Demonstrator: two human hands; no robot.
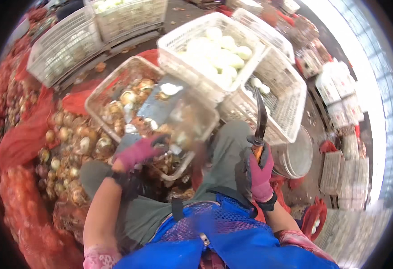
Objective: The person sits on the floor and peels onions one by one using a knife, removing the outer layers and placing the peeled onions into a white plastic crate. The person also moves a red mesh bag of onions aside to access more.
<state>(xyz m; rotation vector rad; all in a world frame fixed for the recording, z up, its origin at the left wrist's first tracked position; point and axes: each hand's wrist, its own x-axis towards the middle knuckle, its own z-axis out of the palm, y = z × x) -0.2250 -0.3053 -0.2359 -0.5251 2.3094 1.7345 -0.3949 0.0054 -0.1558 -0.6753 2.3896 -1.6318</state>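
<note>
In my right hand (260, 173), gloved in pink and grey, I grip a curved-blade knife (261, 116) by its wooden handle. The blade points up in front of the tall white crate (267, 97), which has a few peeled onions low inside. My left hand (141, 151), in a matching glove, is over the near-left side of a plastic tub (93, 101). Its fingers are apart and nothing shows in them. Onions with loose brown skins (115, 111) lie in the tub. Across it rests a grey board (154, 101) with a pale onion piece (171, 89) on top.
Behind the tub stands a white crate (164, 45) full of peeled onions. Unpeeled onions (71, 134) cover the floor at left, beside red mesh sacks (24, 148). A white bucket (294, 158) stands by my right hand. More crates (68, 43) line the back left.
</note>
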